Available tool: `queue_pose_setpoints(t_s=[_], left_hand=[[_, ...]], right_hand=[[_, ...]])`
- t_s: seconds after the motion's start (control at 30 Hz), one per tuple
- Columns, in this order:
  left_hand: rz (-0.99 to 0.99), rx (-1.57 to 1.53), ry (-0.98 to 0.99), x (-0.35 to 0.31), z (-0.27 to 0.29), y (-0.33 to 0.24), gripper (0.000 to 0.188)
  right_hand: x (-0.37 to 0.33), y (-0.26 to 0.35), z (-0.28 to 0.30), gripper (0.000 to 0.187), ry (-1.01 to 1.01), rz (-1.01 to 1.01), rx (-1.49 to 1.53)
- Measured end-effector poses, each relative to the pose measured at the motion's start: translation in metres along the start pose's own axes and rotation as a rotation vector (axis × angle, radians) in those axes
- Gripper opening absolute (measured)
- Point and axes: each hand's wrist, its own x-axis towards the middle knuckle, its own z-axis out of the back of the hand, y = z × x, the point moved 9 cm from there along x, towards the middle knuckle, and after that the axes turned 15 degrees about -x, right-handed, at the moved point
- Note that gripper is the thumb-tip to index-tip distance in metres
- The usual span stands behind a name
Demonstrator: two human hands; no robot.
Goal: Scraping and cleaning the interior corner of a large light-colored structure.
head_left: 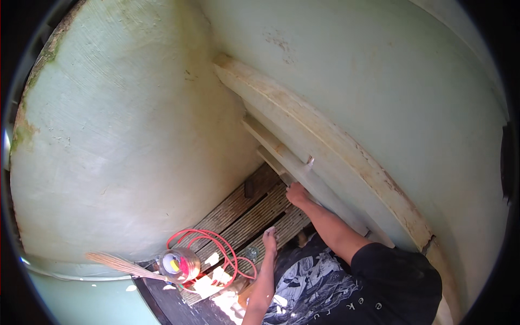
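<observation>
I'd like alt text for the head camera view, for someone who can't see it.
A person's right hand presses on a pale wooden batten fixed to a curved, pale green wall, while the left hand hangs over slatted wooden decking. A coiled red cable lies there.
</observation>
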Motion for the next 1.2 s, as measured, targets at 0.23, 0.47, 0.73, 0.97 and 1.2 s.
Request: queue_pose_setpoints(t_s=[0.23, 0.47, 0.73, 0.97, 1.2], left_hand=[[-0.061, -0.026, -0.039, 0.001, 0.010, 0.005, 0.023], [-0.001, -0.001, -0.015, 0.004, 0.001, 0.010, 0.027], [-0.031, -0.048, -0.021, 0.000, -0.004, 0.007, 0.022], [-0.060, 0.022, 0.009, 0.010, -0.008, 0.004, 0.024], [-0.055, 0.022, 0.035, 0.011, -0.023, 0.005, 0.023]], right_hand=[[-0.013, 0.026, 0.030, 0.042, 0.303, 0.176, -0.064], [-0.013, -0.006, 0.015, 0.041, 0.081, -0.032, 0.137], [-0.041, -0.019, 0.006, 0.041, 0.264, -0.100, 0.243], [-0.053, -0.024, 0.008, 0.041, 0.370, -0.112, 0.310], [-0.039, -0.038, 0.004, 0.043, 0.197, -0.109, 0.403]])
